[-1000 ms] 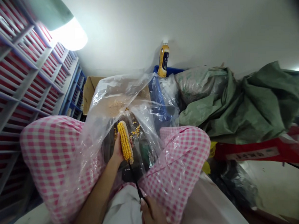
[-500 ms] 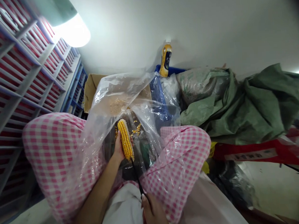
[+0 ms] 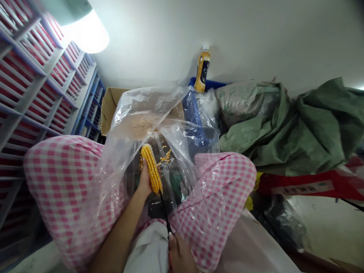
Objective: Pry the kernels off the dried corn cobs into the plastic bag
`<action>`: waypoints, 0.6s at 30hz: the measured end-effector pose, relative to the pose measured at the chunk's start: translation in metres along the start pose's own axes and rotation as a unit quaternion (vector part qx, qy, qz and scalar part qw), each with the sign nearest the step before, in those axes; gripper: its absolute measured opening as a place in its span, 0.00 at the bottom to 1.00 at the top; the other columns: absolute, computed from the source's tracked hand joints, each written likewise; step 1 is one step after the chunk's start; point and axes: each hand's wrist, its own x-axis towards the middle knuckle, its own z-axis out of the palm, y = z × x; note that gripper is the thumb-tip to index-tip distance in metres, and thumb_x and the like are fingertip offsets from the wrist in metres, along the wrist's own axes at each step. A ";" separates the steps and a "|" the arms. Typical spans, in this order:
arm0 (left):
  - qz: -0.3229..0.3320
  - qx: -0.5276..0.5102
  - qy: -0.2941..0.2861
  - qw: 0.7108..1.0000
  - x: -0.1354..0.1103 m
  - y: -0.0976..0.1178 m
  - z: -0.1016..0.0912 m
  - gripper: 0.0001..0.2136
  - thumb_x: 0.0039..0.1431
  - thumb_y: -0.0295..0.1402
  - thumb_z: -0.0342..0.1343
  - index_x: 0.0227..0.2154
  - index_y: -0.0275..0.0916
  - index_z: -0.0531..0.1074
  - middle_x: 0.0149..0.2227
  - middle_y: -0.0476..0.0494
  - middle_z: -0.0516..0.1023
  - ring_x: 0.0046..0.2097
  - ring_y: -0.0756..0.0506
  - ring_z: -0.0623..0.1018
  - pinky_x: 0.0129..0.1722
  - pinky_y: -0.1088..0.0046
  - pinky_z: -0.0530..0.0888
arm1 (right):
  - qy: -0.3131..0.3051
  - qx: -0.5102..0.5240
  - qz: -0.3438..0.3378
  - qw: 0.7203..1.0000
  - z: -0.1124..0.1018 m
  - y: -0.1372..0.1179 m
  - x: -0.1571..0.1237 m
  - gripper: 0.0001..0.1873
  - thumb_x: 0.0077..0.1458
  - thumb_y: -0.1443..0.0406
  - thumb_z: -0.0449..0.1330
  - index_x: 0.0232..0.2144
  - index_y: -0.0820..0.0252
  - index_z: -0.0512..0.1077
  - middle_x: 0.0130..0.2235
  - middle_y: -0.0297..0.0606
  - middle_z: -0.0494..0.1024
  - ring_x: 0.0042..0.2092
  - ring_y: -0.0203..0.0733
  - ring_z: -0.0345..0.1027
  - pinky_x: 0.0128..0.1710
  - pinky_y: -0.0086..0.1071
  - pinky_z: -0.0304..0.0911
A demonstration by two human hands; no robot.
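A yellow corn cob stands tilted over the clear plastic bag, its rows of kernels facing up. My left hand is closed around its left side, with the thumb along the kernels. Down near my lap, my right hand grips a long thin black tool shaped like a screwdriver. The tool's tip meets the lower end of the cob; its handle is mostly hidden in my fist. Loose kernels lie on the clear plastic bag, just right of the cob.
The bag spreads across my crossed legs in pink checked trousers and over a cardboard box. Behind stand a blue bin and a yellow drink bottle. Plastic crates rise at left; green cloth lies right.
The cob has turned slightly in my left hand, so the pale strip along its right side shows less. My right hand and the tool have shifted a little left and up.
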 end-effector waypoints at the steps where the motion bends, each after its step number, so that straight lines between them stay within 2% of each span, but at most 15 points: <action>1: 0.007 0.001 0.003 1.000 0.001 0.000 -0.001 0.27 0.60 0.55 0.41 0.27 0.35 0.70 0.18 0.47 0.72 0.18 0.49 0.74 0.16 0.76 0.70 | -0.003 0.000 0.001 1.000 0.000 -0.001 0.001 0.27 0.60 0.48 0.42 0.38 0.58 0.72 0.37 0.45 0.78 0.43 0.48 0.71 0.44 0.37 0.62; 5: 0.006 0.001 0.013 1.000 0.000 0.001 -0.002 0.27 0.62 0.53 0.38 0.29 0.35 0.71 0.17 0.47 0.72 0.18 0.49 0.74 0.17 0.76 0.71 | 0.002 -0.042 0.001 0.999 0.001 -0.007 0.004 0.27 0.60 0.50 0.40 0.41 0.59 0.72 0.39 0.49 0.78 0.45 0.52 0.71 0.45 0.40 0.63; 8: 0.003 0.000 0.028 1.000 -0.001 0.002 -0.003 0.27 0.61 0.54 0.39 0.32 0.35 0.71 0.17 0.47 0.72 0.19 0.48 0.75 0.17 0.75 0.72 | 0.006 -0.042 -0.009 0.999 0.003 -0.011 0.005 0.25 0.60 0.51 0.41 0.41 0.58 0.72 0.42 0.50 0.78 0.47 0.52 0.71 0.46 0.40 0.62; 13: 0.003 0.038 0.042 0.998 -0.002 0.001 -0.003 0.25 0.63 0.51 0.40 0.31 0.35 0.71 0.16 0.47 0.72 0.17 0.48 0.73 0.15 0.76 0.69 | -0.020 0.011 0.016 1.000 0.004 -0.020 0.010 0.30 0.60 0.45 0.38 0.31 0.57 0.71 0.32 0.43 0.77 0.40 0.45 0.72 0.40 0.35 0.65; 18: 0.010 0.045 0.040 0.998 0.001 -0.001 -0.004 0.24 0.64 0.50 0.38 0.30 0.35 0.71 0.17 0.47 0.72 0.17 0.48 0.74 0.15 0.76 0.69 | -0.013 -0.023 0.006 1.000 0.001 -0.022 0.011 0.30 0.59 0.45 0.39 0.37 0.58 0.72 0.42 0.49 0.78 0.47 0.50 0.70 0.48 0.41 0.61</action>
